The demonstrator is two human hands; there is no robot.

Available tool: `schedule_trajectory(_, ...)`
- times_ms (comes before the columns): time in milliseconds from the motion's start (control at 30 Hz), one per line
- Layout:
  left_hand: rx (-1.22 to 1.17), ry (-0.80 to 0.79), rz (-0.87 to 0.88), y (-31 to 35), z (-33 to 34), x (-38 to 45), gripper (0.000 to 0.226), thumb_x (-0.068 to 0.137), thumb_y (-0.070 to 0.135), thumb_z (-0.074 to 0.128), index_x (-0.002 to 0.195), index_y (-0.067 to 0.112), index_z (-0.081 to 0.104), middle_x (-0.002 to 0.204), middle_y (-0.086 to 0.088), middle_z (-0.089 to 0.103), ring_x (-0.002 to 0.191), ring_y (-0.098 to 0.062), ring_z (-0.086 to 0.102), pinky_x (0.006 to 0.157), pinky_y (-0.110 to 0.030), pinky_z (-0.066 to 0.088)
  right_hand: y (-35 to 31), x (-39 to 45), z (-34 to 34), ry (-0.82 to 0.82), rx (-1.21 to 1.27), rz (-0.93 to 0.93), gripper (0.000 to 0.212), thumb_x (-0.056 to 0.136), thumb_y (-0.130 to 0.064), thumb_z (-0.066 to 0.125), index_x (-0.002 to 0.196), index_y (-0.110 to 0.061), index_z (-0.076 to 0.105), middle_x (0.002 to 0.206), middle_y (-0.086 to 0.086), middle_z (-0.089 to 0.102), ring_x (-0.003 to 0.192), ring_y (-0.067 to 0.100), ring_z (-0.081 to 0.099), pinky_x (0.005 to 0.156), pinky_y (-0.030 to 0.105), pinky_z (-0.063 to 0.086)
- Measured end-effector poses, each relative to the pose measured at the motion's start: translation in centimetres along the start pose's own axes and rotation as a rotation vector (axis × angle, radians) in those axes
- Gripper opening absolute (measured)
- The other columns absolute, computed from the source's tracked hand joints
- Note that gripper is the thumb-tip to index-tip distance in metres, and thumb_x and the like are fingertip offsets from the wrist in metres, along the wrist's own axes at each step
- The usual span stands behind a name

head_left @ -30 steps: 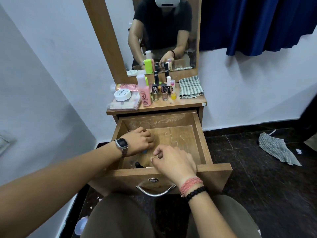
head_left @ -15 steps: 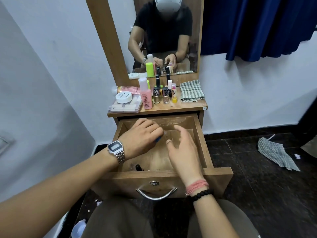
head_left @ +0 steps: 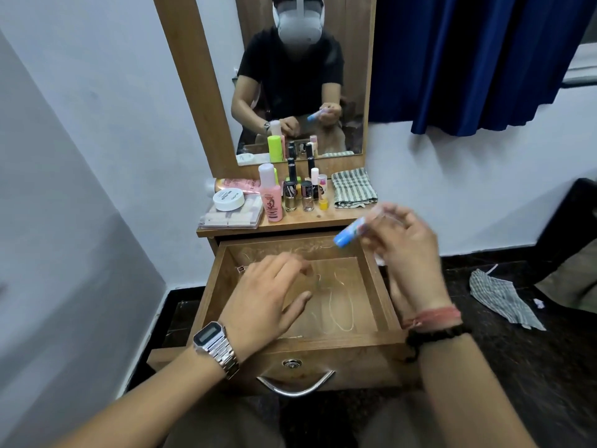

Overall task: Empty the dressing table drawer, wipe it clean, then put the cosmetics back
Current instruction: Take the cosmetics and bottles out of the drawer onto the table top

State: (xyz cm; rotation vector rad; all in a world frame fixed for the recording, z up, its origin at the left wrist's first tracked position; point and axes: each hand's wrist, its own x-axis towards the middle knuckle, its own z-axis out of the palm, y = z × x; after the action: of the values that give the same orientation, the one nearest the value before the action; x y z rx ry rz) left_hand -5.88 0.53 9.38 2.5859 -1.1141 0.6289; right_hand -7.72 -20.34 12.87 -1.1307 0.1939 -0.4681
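Right hand [head_left: 400, 250] has lifted out of drawer [head_left: 374, 279], fingers now clamped on blue tube [head_left: 347, 235], raised toward right side of bench [head_left: 323, 221]. Left hand [head_left: 271, 299] still over drawer floor, fingers loosely apart, empty. Emptying looks nearly done; wiping next.

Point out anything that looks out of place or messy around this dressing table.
A checked cloth lies crumpled on the dark floor right of the drawer, while a similar one sits folded on the tabletop. Pale squiggly marks streak the drawer's bottom. Nothing looks spilled or broken.
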Motion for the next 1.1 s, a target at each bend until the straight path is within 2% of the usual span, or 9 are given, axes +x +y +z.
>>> schedule_trajectory(100, 0.015, -0.167, -0.023, -0.7, 0.3, -1.4, 0.022, 0.092, 0.043, 0.049, 0.109, 0.031, 0.055, 0.114, 0.016, 0.052, 0.104, -0.007, 0.051, 0.083, -0.028, 0.044, -2.4, 3.9, 0.3, 0.041, -0.180, -0.202, 0.019, 0.085, -0.007, 0.069, 0.098, -0.020, 0.063, 0.101, 0.002, 0.069, 0.094, 0.012, 0.069, 0.079, 0.022, 0.055)
schedule_trajectory(200, -0.037, -0.233, -0.066, -1.3, 0.7, -2.4, 0.029, 0.094, 0.050, 0.033, 0.107, 0.036, 0.054, 0.114, 0.021, 0.049, 0.104, -0.002, 0.046, 0.087, -0.024, 0.040, -3.1, 8.6, 1.4, 0.084, -0.390, -0.335, 0.022, 0.080, -0.007, 0.070, 0.096, -0.021, 0.063, 0.091, -0.004, 0.066, 0.096, 0.011, 0.066, 0.088, 0.030, 0.055)
schedule_trajectory(300, -0.131, -0.227, -0.110, -1.7, 0.9, -2.7, 0.025, 0.094, 0.047, 0.037, 0.104, 0.033, 0.056, 0.111, 0.020, 0.050, 0.101, -0.002, 0.046, 0.090, -0.025, 0.042, -2.1, 13.0, 3.1, 0.047, -0.568, -0.374, 0.023, 0.078, -0.005, 0.070, 0.096, -0.018, 0.065, 0.084, -0.008, 0.066, 0.084, 0.005, 0.064, 0.080, 0.021, 0.056)
schedule_trajectory(467, -0.223, -0.216, -0.126, -1.8, 1.2, -2.8, 0.023, 0.094, 0.044, 0.038, 0.100, 0.033, 0.057, 0.107, 0.022, 0.049, 0.097, 0.000, 0.046, 0.089, -0.022, 0.042, 0.7, 18.5, 5.2, -0.115, -0.862, -0.377, 0.024, 0.078, -0.004, 0.072, 0.097, -0.016, 0.066, 0.090, 0.003, 0.069, 0.085, 0.011, 0.067, 0.079, 0.023, 0.057)
schedule_trajectory(567, -0.249, -0.214, -0.140, -1.9, 1.3, -2.8, 0.024, 0.093, 0.044, 0.037, 0.099, 0.033, 0.056, 0.105, 0.022, 0.048, 0.097, 0.000, 0.047, 0.089, -0.021, 0.041, 1.7, 20.7, 5.9, -0.116, -0.903, -0.368, 0.026, 0.077, -0.003, 0.072, 0.098, -0.016, 0.063, 0.084, 0.005, 0.068, 0.083, 0.016, 0.068, 0.080, 0.032, 0.057)
schedule_trajectory(667, -0.252, -0.217, -0.142, -2.0, 1.5, -2.8, 0.021, 0.094, 0.044, 0.038, 0.099, 0.033, 0.056, 0.105, 0.022, 0.047, 0.097, -0.001, 0.047, 0.088, -0.021, 0.041, 2.4, 22.2, 6.7, -0.135, -0.939, -0.360, 0.029, 0.075, 0.001, 0.071, 0.097, -0.016, 0.060, 0.077, -0.001, 0.063, 0.078, 0.013, 0.066, 0.080, 0.033, 0.057)
schedule_trajectory(867, -0.262, -0.217, -0.160, -2.0, 1.6, -2.9, 0.019, 0.094, 0.043, 0.040, 0.099, 0.033, 0.056, 0.103, 0.022, 0.048, 0.096, -0.001, 0.048, 0.088, -0.021, 0.041, 3.8, 23.3, 7.6, -0.202, -1.079, -0.334, 0.032, 0.075, -0.002, 0.070, 0.103, -0.016, 0.062, 0.088, 0.004, 0.065, 0.089, 0.018, 0.064, 0.083, 0.037, 0.055)
schedule_trajectory(1100, -0.280, -0.211, -0.173, -1.8, 1.3, -2.9, 0.013, 0.093, 0.035, 0.048, 0.096, 0.030, 0.059, 0.100, 0.020, 0.052, 0.093, -0.002, 0.052, 0.084, -0.023, 0.045, 3.9, 23.1, 7.2, -0.202, -1.081, -0.341, 0.031, 0.080, -0.002, 0.068, 0.106, -0.017, 0.057, 0.081, -0.004, 0.061, 0.078, 0.008, 0.059, 0.081, 0.028, 0.054)
